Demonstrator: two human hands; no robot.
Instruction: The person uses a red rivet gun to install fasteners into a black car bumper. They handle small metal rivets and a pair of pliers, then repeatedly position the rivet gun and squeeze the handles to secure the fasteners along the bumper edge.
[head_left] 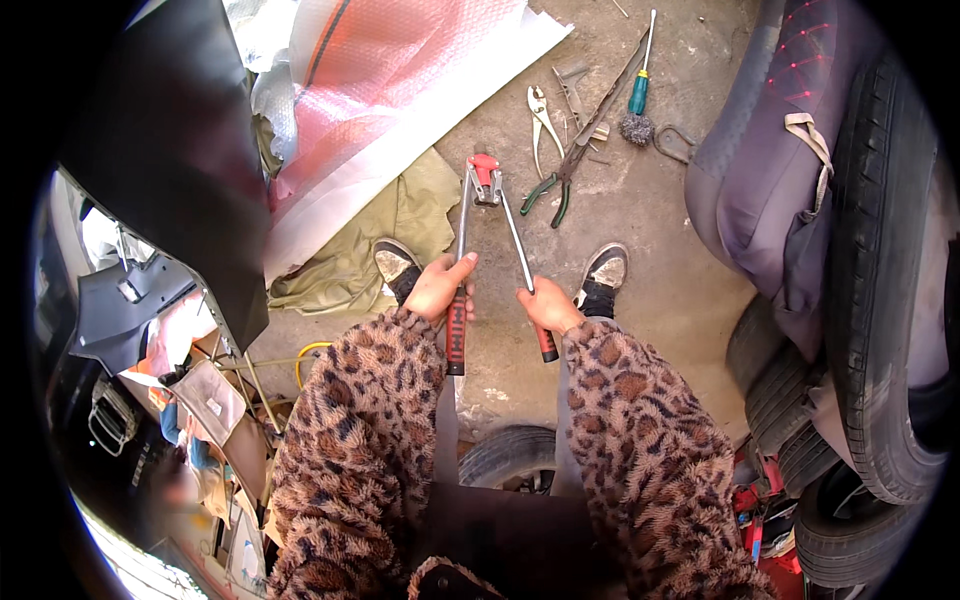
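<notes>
Both my hands work a long-handled bolt cutter [484, 165] with a red head, steel arms and red-and-black grips. Its head points away from me, low over the floor. My left hand [437, 288] is wrapped round the left handle, just above and along the grip. My right hand [551, 304] closes on the right handle at the top of its grip. The two handles stand spread apart. Beyond the right arm of the cutter lie green-handled pliers [552, 192] and pliers with pale handles [541, 120].
A green-handled screwdriver [640, 92] lies on the floor beside a wire-like scouring ball [636, 129]. Bubble wrap [400, 90] and a khaki cloth [385, 235] spread at left, beside a black panel [170, 150]. Tyres [870, 260] and a dark padded seat [750, 190] crowd the right.
</notes>
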